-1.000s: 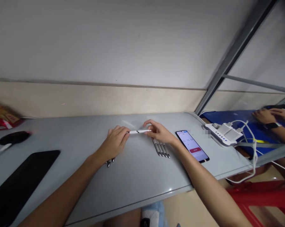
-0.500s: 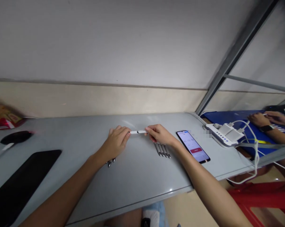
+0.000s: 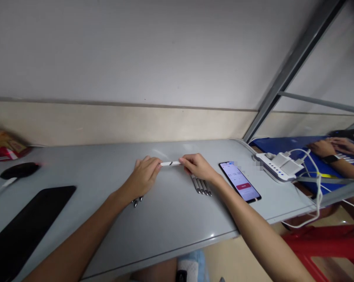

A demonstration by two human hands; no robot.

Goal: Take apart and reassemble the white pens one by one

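Your left grip (image 3: pixel 146 172) and right grip (image 3: pixel 196 166) pinch opposite ends of a white pen (image 3: pixel 169 163), apparently working its barrel, so the next move likely needs steady alignment.

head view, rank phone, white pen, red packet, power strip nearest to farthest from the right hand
1. White pen: held in the right hand
2. Phone: right of that hand
3. Power strip: right, past the phone
4. Red packet: far left
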